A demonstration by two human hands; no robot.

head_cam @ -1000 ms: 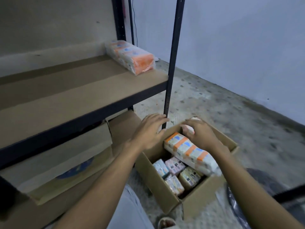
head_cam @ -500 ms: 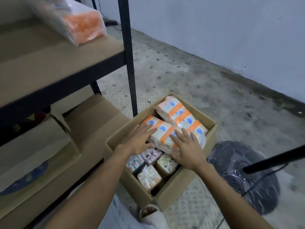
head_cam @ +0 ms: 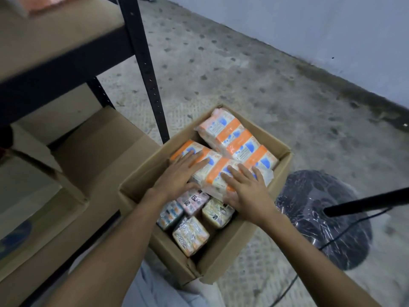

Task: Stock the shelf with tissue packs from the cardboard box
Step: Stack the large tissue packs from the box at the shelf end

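Orange-banded tissue pack (head_cam: 218, 172) lies in the cardboard box (head_cam: 223, 247) on the floor; left hand (head_cam: 179, 173) and right hand (head_cam: 249, 192) press flat on it, fingers (head_cam: 238, 171) spread, nothing gripped, thumbs at its near edge.

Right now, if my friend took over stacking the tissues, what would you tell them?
Left hand: flat and open on the near orange tissue pack in the cardboard box, not gripping.
Right hand: flat on the same pack, thumb at its near edge.
A second orange pack lies behind it; four small packs stand in the box's near end.
Done: something orange, blurred, sits on the shelf at the top left, probably a pack.
Left: lift this pack to the shelf, then the others.
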